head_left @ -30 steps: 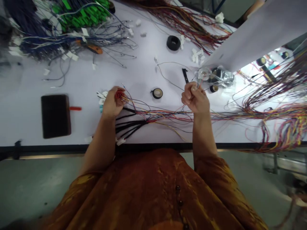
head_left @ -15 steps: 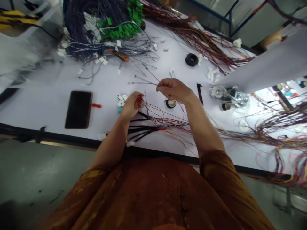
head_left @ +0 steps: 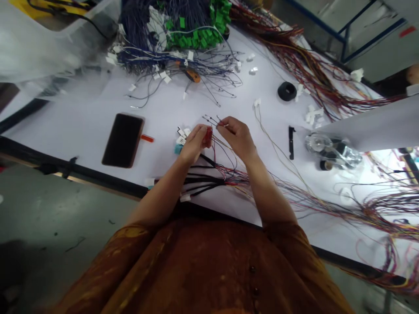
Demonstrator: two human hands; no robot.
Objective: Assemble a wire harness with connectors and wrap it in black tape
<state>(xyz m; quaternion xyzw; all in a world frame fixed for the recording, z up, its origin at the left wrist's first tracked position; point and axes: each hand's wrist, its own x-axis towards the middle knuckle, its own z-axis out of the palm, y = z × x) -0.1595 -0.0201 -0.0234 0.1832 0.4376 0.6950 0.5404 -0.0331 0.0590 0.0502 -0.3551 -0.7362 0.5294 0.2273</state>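
My left hand is closed around a red connector, with thin wires trailing out of its right side. Close by on the right, my right hand pinches a few thin wires, whose terminal ends point up and left above the connector. White connectors and a teal connector show just left of my left hand. Below both hands runs a wire harness with several black-sleeved branches, one ending in a white connector.
A phone lies at left beside an orange-red strip. Behind are blue wires with green connectors and an orange-handled tool. Black tape, a black tool and a plastic bag lie at right.
My right hand has come closer to my left hand, bringing the wire ends near the red connector. The whole view has shifted, so the table things appear further right.
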